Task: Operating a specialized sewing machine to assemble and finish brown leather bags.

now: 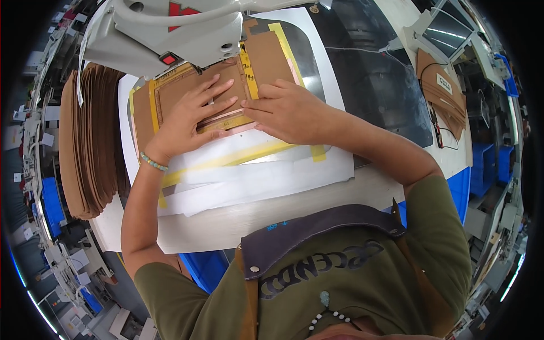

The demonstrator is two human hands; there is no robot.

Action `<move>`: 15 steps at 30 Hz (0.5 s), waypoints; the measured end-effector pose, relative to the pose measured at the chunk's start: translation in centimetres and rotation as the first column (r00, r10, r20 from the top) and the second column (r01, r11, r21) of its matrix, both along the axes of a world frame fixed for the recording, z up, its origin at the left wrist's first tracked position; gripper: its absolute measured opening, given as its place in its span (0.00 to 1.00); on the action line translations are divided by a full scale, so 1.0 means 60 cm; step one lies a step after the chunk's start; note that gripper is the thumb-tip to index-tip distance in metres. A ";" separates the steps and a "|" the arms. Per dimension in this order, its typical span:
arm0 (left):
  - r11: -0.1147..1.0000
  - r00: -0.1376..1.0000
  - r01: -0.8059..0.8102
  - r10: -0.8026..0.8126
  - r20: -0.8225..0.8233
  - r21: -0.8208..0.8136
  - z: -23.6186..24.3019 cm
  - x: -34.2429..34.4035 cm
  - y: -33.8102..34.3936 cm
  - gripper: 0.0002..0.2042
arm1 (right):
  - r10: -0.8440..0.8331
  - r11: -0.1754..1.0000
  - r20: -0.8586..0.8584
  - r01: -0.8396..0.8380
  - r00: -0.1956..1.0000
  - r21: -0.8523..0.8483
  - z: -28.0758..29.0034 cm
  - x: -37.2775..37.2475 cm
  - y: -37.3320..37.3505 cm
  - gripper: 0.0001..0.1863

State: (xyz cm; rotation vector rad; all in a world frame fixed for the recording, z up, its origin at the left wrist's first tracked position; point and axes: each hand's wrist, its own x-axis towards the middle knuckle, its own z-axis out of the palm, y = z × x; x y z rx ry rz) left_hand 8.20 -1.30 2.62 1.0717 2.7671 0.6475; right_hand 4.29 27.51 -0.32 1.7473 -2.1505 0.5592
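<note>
A brown panel [235, 71] lies in a flat template [249, 68] edged with yellow tape, beneath the head of a white sewing machine [170, 39]. My left hand [195, 110] rests palm down with fingers spread, reaching over the template's front edge onto the panel. At the template's front right corner, my right hand [289, 110] has its fingers drawn together, the fingertips touching the edge strip. Whatever they may pinch there is hidden. A second brown piece [272, 56] lies flat to the right of the yellow strip.
A thick stack of brown pieces [90, 141] stands left of the machine. White sheeting [243, 184] with yellow tape spreads under the template. On the right are a dark glossy surface [374, 85], more brown pieces [439, 79] and a cable. Blue bins [460, 190] sit below the table edge.
</note>
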 end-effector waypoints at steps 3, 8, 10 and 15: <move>0.999 1.000 -0.014 0.013 -0.018 -0.031 -0.001 -0.002 0.003 0.34 | -0.016 1.000 -0.004 0.016 1.000 0.019 -0.002 -0.001 -0.002 0.14; 0.996 0.993 0.002 -0.013 -0.121 -0.093 -0.002 -0.017 0.001 0.34 | -0.039 0.999 -0.039 0.040 0.998 0.029 -0.007 -0.012 -0.004 0.16; 0.993 0.985 0.007 -0.027 -0.172 -0.118 -0.003 -0.025 0.000 0.34 | -0.065 0.996 -0.059 0.069 0.996 0.055 -0.010 -0.017 -0.006 0.17; 0.987 0.991 -0.020 -0.002 -0.136 -0.157 -0.004 -0.041 -0.004 0.37 | -0.115 0.986 -0.064 0.122 0.991 0.110 -0.017 -0.027 -0.010 0.23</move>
